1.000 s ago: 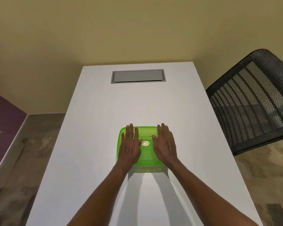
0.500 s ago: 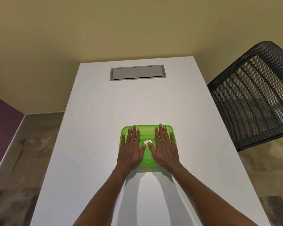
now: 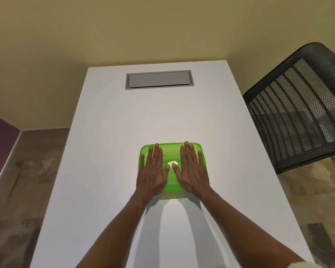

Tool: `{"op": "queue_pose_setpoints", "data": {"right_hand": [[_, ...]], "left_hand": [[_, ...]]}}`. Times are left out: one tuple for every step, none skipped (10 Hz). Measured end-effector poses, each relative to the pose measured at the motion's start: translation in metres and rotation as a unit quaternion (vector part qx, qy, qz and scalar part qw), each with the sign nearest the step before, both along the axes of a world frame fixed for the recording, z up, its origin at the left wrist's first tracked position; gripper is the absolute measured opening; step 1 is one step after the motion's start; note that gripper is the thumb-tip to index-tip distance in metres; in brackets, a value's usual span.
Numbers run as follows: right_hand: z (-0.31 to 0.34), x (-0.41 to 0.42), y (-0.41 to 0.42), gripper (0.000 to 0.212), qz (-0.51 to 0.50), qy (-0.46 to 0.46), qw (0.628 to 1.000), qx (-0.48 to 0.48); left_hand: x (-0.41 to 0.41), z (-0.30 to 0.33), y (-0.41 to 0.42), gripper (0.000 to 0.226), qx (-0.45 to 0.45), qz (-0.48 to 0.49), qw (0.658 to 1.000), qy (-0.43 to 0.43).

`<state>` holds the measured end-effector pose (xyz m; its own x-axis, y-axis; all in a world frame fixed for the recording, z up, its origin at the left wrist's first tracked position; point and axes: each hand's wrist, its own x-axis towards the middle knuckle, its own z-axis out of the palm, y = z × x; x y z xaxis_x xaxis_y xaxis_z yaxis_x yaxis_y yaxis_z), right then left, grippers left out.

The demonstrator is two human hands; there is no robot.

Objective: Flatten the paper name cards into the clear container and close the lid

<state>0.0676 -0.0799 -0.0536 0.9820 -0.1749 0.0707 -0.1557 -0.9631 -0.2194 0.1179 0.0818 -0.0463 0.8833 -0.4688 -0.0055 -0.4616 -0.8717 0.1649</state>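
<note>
A translucent green lid covers the container in the middle of the white table. My left hand lies flat on the lid's left half with its fingers spread. On the right half, my right hand rests the same way, palm down. Both thumbs meet at a small round silver sticker in the lid's centre. The paper name cards are hidden; I cannot see inside the container.
A grey cable hatch is set into the table's far end. A black mesh office chair stands close to the table's right edge. Patterned floor shows on both sides of the table.
Both hands slid slightly forward and outward over the lid, fingers spreading toward its far edge, and the thumbs came together at the silver sticker.
</note>
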Motion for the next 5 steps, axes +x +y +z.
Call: {"op": "queue_pose_setpoints", "data": {"right_hand": [[0.0,0.001,0.0,0.071,0.001,0.013,1.0,0.0],[0.004,0.002,0.0,0.071,-0.001,0.026,1.0,0.002],[0.011,0.004,-0.001,0.07,0.004,0.0,1.0,-0.01],[0.035,0.008,-0.001,0.068,0.003,-0.038,0.999,-0.008],[0.056,0.016,-0.005,0.068,-0.002,-0.077,0.997,-0.01]], "left_hand": [[-0.001,0.003,0.001,0.068,-0.004,-0.003,1.0,0.015],[0.0,0.008,0.001,0.073,-0.015,-0.008,0.999,0.04],[0.003,0.014,0.001,0.071,-0.034,-0.01,0.999,0.04],[0.011,0.038,0.0,0.069,-0.044,-0.009,0.999,0.013],[0.02,0.067,-0.006,0.068,-0.06,-0.014,0.997,-0.035]]}}
